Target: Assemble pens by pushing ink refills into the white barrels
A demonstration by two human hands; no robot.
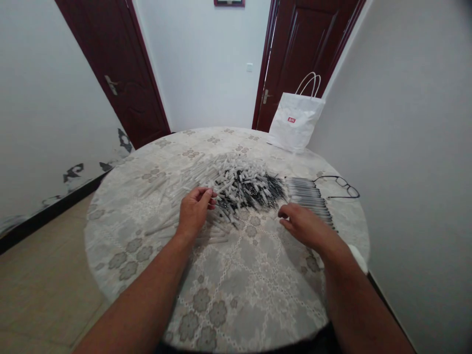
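Note:
A heap of white and black pen parts (239, 189) lies in the middle of a round table (236, 295) covered with a lace-patterned cloth. My left hand (194, 211) rests at the heap's left edge, fingers curled and pinched on a white pen tube. My right hand (300, 223) lies low on the cloth just right of the heap, fingers bent inward, nothing visible in them. A neat row of assembled pens (309, 199) lies beside my right hand, on its far side. Loose translucent tubes (162, 189) are scattered to the left of my left hand.
A pair of black glasses (341, 187) lies at the table's right edge. A white paper bag (297, 120) stands at the back right. Two dark red doors (121, 69) flank a white wall behind the table. A grey wall runs close along the right side.

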